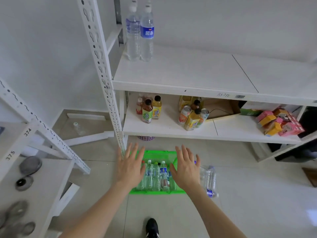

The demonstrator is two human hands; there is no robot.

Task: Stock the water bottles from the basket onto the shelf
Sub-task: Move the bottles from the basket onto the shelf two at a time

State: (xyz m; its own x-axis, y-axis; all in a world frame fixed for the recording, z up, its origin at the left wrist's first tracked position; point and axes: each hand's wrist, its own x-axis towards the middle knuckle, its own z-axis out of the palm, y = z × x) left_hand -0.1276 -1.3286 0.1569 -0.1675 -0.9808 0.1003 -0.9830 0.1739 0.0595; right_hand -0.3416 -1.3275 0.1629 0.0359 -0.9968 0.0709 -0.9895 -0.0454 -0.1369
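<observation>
A bright green basket (158,154) sits on the floor in front of the white shelf unit (180,86), filled with several clear water bottles (155,176) standing upright. My left hand (130,164) and my right hand (186,167) hover above the basket's two sides, palms down, fingers spread, holding nothing. Two tall water bottles (141,31) with blue labels stand together at the back left of the upper shelf board. More clear bottles (209,179) lie on the floor just right of the basket.
The lower shelf holds tea and juice bottles (151,109), cans (185,115), a cardboard box (221,107) and pink snack boxes (281,122). A perforated white upright (101,66) stands left of the basket. Another rack with metal lids (30,164) is at left. My shoe (152,227) is below.
</observation>
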